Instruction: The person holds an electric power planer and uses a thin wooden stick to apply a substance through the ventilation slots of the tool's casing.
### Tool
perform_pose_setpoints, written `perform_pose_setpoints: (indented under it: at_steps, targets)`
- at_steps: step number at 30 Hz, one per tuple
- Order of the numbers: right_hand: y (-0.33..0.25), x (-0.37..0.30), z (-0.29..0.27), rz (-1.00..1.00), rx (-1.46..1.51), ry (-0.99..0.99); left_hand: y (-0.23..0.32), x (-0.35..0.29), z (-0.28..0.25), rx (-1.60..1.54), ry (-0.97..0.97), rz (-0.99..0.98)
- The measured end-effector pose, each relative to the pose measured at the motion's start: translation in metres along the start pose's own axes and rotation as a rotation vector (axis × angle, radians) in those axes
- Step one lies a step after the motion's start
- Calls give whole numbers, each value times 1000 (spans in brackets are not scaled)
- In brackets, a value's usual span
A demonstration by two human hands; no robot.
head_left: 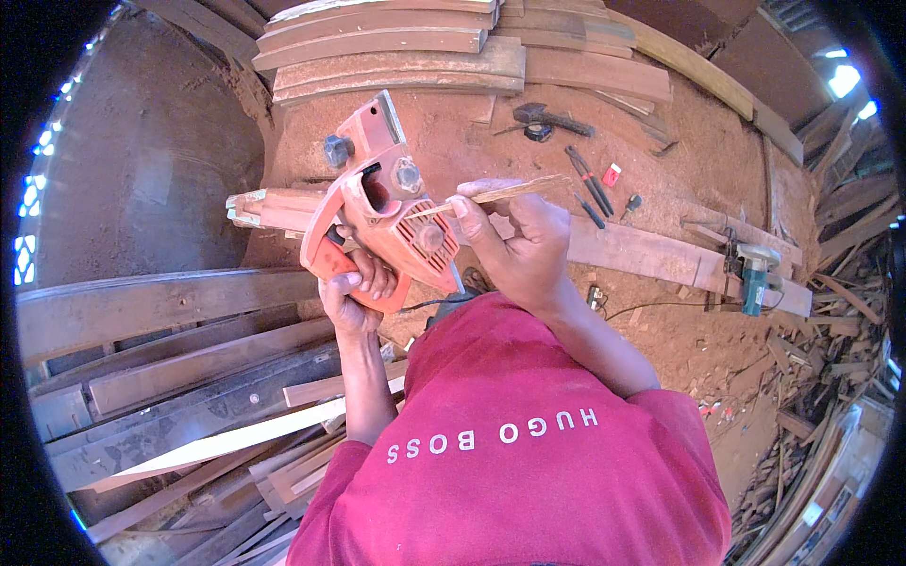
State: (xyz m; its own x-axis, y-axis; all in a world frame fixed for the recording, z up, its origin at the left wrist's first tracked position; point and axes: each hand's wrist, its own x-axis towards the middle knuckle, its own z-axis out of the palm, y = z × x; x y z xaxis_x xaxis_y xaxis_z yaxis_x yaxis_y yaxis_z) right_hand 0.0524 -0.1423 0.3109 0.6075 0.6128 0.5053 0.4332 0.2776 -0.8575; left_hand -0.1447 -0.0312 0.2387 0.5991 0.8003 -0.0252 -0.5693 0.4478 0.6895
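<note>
My left hand [357,288] is wrapped round the rear handle of an orange electric planer [420,236], which is raised and tilted in front of my chest. Its slotted vent, a dark round opening and a dark knob show on the side. In my right hand [519,245], a thin wooden sliver [538,186] is pinched between thumb and fingers. The sliver's tip reaches the planer's housing at the vent slots; whether it enters a slot I cannot tell.
Beyond the planer lie a hammer [562,120], pliers [590,179] and a small red box [612,174] on sawdust. A green power tool [755,288] rests on a long board [642,253] at right. Planks [377,66] are stacked at the far side; more boards [170,302] lie left.
</note>
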Motion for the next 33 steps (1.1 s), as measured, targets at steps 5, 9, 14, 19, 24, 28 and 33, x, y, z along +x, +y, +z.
perform_pose_setpoints:
  at_steps: [5,9,14,19,24,28,33]
  targets:
    - [7,-1,8,-77,-75,-99,-1,1,-3,0,3,-12]
    - [3,2,4,-68,-177,-245,0,2,-6,15,-6,-7]
    - [2,5,9,36,-57,-216,1,4,1,48,19,4]
    - [0,11,8,-43,-109,-267,3,3,2,98,44,42]
    - [0,11,13,2,-54,-220,4,2,3,152,34,59]
    - [-1,13,6,16,-136,-333,5,0,2,141,7,47]
    - [2,14,4,29,-156,-389,6,-1,2,156,-12,48]
